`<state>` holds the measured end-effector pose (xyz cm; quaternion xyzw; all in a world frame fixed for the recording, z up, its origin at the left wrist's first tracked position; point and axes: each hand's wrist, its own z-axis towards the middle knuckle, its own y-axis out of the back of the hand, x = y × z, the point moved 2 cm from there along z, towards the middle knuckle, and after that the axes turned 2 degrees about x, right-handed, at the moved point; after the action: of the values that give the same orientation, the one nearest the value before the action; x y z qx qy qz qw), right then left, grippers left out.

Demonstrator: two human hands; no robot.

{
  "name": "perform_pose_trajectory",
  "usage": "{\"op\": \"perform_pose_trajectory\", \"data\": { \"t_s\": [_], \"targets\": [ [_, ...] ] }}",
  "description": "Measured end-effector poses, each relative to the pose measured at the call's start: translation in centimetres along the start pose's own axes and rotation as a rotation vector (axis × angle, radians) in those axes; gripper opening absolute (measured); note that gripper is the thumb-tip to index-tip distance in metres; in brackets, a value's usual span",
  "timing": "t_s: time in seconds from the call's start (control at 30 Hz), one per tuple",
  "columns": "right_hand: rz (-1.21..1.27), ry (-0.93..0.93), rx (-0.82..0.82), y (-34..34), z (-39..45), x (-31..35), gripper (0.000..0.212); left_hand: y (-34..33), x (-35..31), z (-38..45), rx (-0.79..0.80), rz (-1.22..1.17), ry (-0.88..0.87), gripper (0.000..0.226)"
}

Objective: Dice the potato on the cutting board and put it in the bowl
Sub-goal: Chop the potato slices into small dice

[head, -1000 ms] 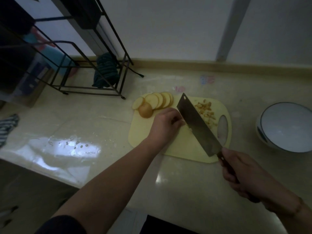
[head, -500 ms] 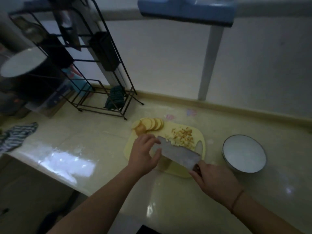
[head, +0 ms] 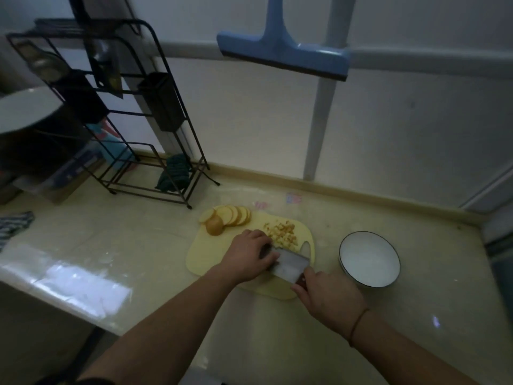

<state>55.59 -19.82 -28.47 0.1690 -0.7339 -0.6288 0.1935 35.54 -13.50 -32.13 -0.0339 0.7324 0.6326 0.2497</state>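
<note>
The pale, glossy counter (head: 144,245) ran under a white wall, with a black wire rack (head: 155,151) at the back left and a blue squeegee (head: 283,55) hanging above. On the yellow cutting board (head: 205,257) lay a fan of potato slices (head: 233,215), an uncut end piece (head: 214,225) and a heap of diced potato (head: 283,232). The white bowl (head: 369,258) stood just right of the board. The right hand (head: 330,298) gripped the cleaver (head: 291,266) by its handle; the left hand (head: 249,252) lay over the blade's far end, fingers curled — whether they held anything under the blade was hidden. Dim light blurred the rack's contents — a striped cloth (head: 14,223) was cut off at the left edge
</note>
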Motion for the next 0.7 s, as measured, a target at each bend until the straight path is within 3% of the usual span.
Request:
{"op": "perform_pose_trajectory", "data": {
  "t_s": [0.13, 0.23, 0.4, 0.5, 0.63, 0.7],
  "targets": [
    [0.008, -0.030, 0.041, 0.3, -0.1, -0.1, 0.049, 0.0, -0.2, -0.4, -0.106, -0.084, -0.045, 0.050],
    [-0.012, -0.034, 0.021, 0.7, -0.3, 0.0, 0.048, -0.4, -0.6, -0.8, -0.078, -0.063, -0.167, 0.043],
    [-0.037, -0.020, 0.038, 1.1, -0.4, 0.5, 0.049, -0.5, -1.2, -0.6, 0.037, 0.005, -0.105, 0.067],
    [-0.042, -0.026, 0.059, 1.2, -0.3, 0.6, 0.049, -0.3, -0.8, -0.9, -0.054, -0.054, -0.031, 0.068],
    [-0.030, -0.042, 0.070, 1.1, 0.0, 0.3, 0.049, 0.0, 0.9, -1.5, -0.267, -0.076, 0.047, 0.052],
    [-0.030, -0.045, 0.056, 1.2, -0.1, 0.3, 0.049, 0.1, 1.6, -1.5, -0.259, -0.100, 0.055, 0.049]
  ]
}}
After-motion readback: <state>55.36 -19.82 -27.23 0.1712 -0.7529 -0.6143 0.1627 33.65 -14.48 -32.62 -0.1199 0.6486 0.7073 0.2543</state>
